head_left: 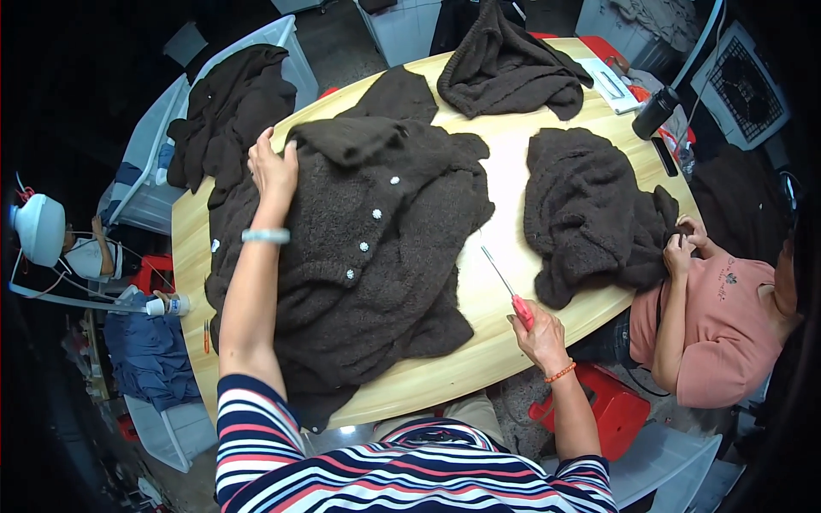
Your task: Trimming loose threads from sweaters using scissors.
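Observation:
A dark brown knitted cardigan (333, 231) lies spread on the table before me, a row of shiny round buttons (376, 214) down its front. My left hand (274, 175) rests on its upper left part, thumb apart from the fingers, gripping nothing that I can see. To the right of the cardigan, my right hand (540, 336) is closed around the red handle of a tool with a long thin metal shaft (499, 271). The shaft points up and left toward the garment's edge; its tip is too small to make out.
Brown knits lie on the wooden table (496, 359), including a heap (581, 214) at the right, handled by a co-worker (710, 316). A dark bottle (656, 114) and phone (664, 157) sit at the right edge. Plastic bins (145, 205) and a red stool (599, 410) stand around.

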A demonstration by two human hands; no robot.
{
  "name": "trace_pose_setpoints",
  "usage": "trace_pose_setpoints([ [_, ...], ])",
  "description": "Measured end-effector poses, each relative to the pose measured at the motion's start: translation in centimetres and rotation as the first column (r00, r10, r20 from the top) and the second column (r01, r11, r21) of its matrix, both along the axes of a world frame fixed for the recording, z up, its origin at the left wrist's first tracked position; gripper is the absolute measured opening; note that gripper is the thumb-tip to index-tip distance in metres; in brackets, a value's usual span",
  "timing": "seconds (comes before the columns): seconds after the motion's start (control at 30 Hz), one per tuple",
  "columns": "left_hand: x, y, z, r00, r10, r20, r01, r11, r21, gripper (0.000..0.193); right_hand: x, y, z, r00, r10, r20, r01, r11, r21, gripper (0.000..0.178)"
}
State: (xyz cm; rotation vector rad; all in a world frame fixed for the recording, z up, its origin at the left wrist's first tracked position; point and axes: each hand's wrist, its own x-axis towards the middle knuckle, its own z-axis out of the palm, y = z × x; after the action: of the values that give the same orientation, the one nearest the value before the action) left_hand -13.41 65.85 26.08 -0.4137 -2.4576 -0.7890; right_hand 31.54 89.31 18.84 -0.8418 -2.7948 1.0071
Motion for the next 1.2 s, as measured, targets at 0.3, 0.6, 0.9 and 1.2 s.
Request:
trace_pose_setpoints([
  [0.3, 12.6, 4.4, -1.6, 0.655, -0.706, 0.269, 0.723, 0.482, -0.495, 0.054, -3.6, -0.7, 1.0, 0.989, 0.145, 0.016, -0.144, 0.989, -0.041, 0.030],
  [0.6, 10.5, 4.5, -9.9, 0.638, -0.692, 0.339, 0.727, 0.395, -0.561, 0.035, -8.5, -0.8, 4.6, 0.950, 0.302, 0.083, -0.305, 0.952, 0.031, 0.025],
  [0.9, 10.5, 5.9, -12.9, 0.638, -0.602, 0.480, 0.765, 0.563, -0.312, 0.015, -9.7, -0.1, 4.3, 0.908, 0.366, 0.206, -0.394, 0.912, 0.117, 0.025],
  [1.2, 10.5, 5.5, -13.1, 0.664, -0.549, 0.507, 0.743, 0.558, -0.369, 0.017, -10.0, -1.1, 3.5, 0.878, 0.465, 0.111, -0.477, 0.867, 0.145, 0.019],
])
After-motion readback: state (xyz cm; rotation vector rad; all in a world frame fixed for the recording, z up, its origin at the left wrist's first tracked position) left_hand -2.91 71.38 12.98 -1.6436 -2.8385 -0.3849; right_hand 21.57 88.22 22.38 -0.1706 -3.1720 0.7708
